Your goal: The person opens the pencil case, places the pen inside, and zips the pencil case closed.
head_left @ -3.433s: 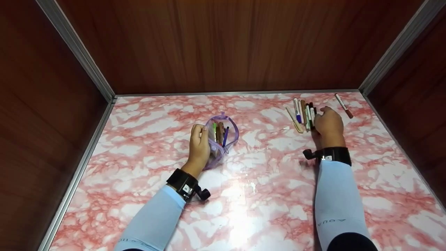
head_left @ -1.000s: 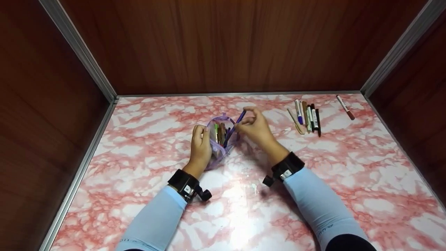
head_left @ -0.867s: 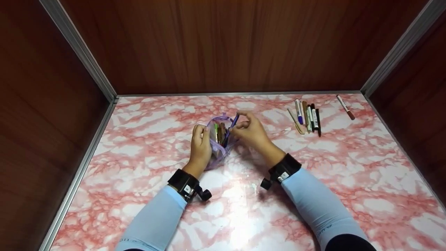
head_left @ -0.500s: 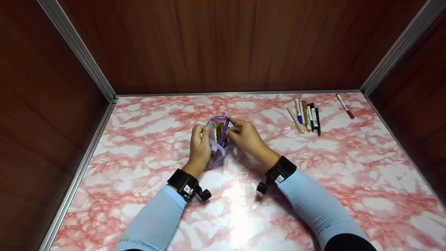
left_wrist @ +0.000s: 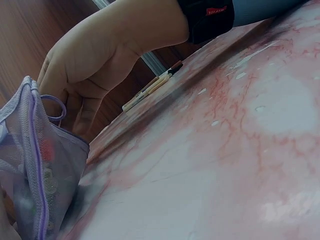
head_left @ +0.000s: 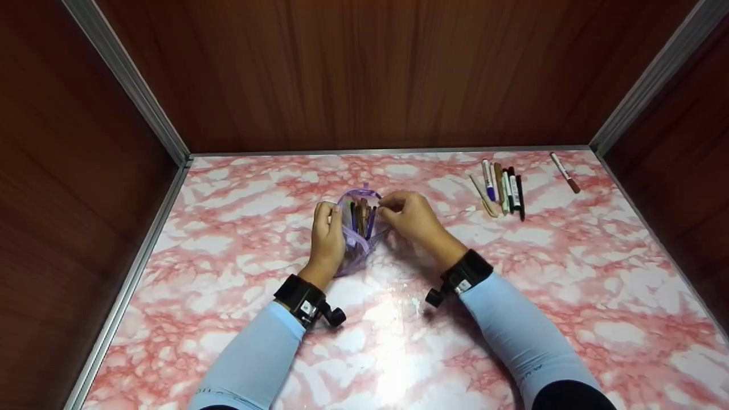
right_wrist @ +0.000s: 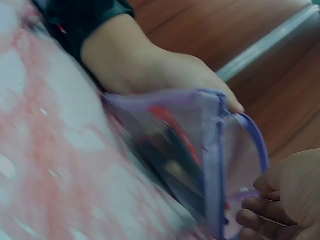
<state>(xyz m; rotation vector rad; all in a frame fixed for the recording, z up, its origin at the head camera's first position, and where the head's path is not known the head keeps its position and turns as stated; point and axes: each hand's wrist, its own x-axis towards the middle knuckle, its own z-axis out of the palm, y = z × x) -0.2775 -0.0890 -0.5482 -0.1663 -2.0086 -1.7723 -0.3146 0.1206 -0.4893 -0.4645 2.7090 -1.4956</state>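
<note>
A purple mesh pencil pouch [head_left: 356, 259] sits left of the table's middle, its zipped mouth spread wide. Several pens [head_left: 363, 215] stand inside, brown, dark and purple ones among them. My left hand [head_left: 327, 239] grips the pouch's left rim between thumb and fingers. At the opposite rim is my right hand [head_left: 413, 219], its fingertips right at the edge and no pen between them. The right wrist view shows the fingers of that right hand [right_wrist: 285, 200] loosely bent beside the purple rim. Through the mesh of the pouch [right_wrist: 212, 165], a red item and dark pens show.
A row of several markers and pens [head_left: 504, 191] lies at the back right of the pink marbled table [head_left: 444, 341]. A brown-capped marker [head_left: 564, 172] lies apart, farther right. Wood-grain panels [head_left: 387, 74] close off the back and sides.
My right hand came from the pen row with a purple pen, lowered it into the pouch and let go, then drew back slightly right. My left hand kept its hold on the rim.
</note>
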